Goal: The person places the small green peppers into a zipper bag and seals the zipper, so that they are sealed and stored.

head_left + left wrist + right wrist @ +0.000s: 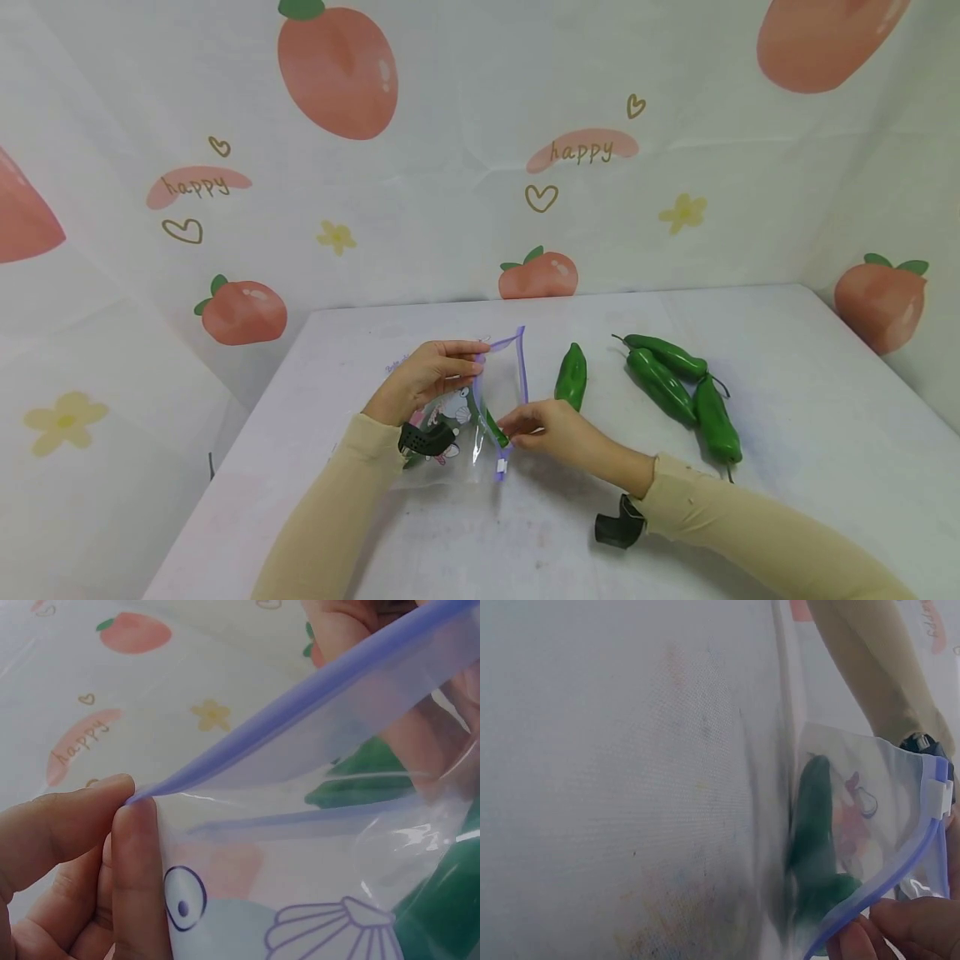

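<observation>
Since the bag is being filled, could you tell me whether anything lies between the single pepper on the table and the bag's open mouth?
Nothing visible does. The single pepper lies on bare table just beside the bag, whose mouth the left hand and right hand pinch open.

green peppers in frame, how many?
5. One inside the zip bag held by both hands: pepper in the bag. One loose pepper lies just right of the bag. A cluster of three lies farther right. The bag's print could hide more.
</observation>
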Action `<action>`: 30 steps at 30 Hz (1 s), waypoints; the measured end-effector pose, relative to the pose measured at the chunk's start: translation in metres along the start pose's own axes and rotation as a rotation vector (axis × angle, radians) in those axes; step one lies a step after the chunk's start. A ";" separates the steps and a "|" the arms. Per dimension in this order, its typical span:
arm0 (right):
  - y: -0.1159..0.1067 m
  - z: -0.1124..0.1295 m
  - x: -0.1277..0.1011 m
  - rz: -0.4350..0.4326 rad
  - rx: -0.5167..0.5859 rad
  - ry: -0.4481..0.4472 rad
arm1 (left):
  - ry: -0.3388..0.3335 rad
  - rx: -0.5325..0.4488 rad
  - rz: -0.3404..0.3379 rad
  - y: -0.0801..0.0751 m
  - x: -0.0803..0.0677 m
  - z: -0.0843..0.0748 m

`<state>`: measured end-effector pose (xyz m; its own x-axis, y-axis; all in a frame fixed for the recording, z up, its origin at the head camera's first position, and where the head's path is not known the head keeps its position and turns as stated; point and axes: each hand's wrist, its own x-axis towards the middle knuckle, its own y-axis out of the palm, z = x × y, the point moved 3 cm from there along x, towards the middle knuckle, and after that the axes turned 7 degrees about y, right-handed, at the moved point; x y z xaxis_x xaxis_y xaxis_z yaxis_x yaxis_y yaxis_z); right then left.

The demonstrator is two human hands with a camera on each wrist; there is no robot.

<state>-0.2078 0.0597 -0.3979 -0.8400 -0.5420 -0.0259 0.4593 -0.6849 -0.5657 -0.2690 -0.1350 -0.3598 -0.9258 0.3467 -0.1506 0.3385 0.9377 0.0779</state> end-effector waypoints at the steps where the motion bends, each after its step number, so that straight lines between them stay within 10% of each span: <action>1: 0.000 0.000 0.000 0.000 -0.003 0.002 | 0.001 -0.001 0.000 0.000 0.000 0.000; 30: -0.058 0.008 -0.007 -0.170 0.036 0.082 | -0.035 -0.016 -0.046 0.000 0.001 0.003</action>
<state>-0.2260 0.0996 -0.3588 -0.9265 -0.3764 -0.0005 0.3176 -0.7809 -0.5379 -0.2698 -0.1349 -0.3633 -0.9337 0.3042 -0.1888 0.2930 0.9523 0.0855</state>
